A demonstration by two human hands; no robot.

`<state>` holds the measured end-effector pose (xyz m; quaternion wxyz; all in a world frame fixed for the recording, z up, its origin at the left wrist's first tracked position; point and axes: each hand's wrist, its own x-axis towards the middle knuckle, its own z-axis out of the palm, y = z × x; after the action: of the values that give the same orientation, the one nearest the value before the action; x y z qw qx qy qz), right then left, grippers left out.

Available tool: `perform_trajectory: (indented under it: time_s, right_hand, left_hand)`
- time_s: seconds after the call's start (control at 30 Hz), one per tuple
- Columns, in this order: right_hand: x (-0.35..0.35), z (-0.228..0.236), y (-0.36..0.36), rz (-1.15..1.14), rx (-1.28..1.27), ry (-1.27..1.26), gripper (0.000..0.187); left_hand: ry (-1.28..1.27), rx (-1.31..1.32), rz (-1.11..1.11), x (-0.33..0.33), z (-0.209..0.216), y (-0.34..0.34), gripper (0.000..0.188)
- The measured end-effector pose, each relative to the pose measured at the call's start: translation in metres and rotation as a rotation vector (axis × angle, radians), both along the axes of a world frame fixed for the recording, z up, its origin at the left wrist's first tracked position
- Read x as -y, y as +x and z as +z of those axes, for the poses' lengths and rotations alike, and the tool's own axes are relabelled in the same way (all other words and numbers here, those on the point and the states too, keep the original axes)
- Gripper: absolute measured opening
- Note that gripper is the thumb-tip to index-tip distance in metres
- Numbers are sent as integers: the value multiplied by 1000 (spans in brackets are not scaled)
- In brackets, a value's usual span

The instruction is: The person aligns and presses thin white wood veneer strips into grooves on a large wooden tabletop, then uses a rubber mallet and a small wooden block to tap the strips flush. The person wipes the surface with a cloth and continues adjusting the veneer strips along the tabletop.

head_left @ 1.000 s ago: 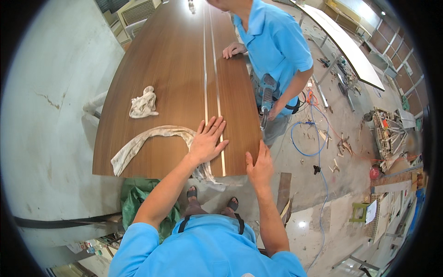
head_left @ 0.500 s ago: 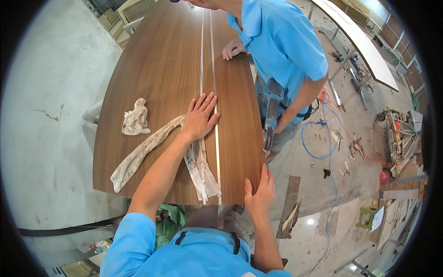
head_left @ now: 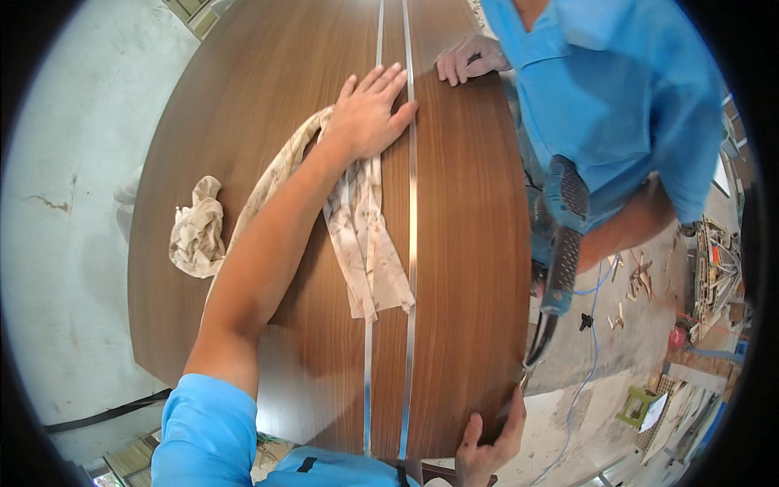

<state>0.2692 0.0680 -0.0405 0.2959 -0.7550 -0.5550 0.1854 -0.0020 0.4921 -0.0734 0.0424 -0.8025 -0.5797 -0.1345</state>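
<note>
- The left hand (head_left: 369, 118) is lying flat, fingers slightly spread, grasping nothing; its palm is apparently pinning the long cloth (head_left: 365, 260) against the brown board (head_left: 466, 284) beneath both hands.
- The crumpled cloth (head_left: 197, 231) is sitting left of those fingers, likely kept clear of the metal strips (head_left: 412, 187).
- The right hand (head_left: 491, 450) is keeping thumb and fingers apart at the board's near corner, perhaps bracing it; whether it is gripping, one cannot tell.
- Beyond its fingertips, a power tool (head_left: 561, 235) is pointing down.
</note>
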Motion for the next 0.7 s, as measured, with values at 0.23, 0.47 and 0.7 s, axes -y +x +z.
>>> perform_trajectory:
  time_s: [0.23, 0.47, 0.7]
  right_hand:
    - [-2, 12, -10, -102, 1, -63, 64]
    - [-2, 10, -14, -124, -28, -47, 63]
    - [1, 12, -18, -196, -86, -104, 60]
  left_hand:
    - [-32, -23, 107, -67, 1, -8, 71]
    - [-35, 17, 129, -93, 0, -7, 73]
    - [-75, 5, 39, -91, 2, -12, 67]
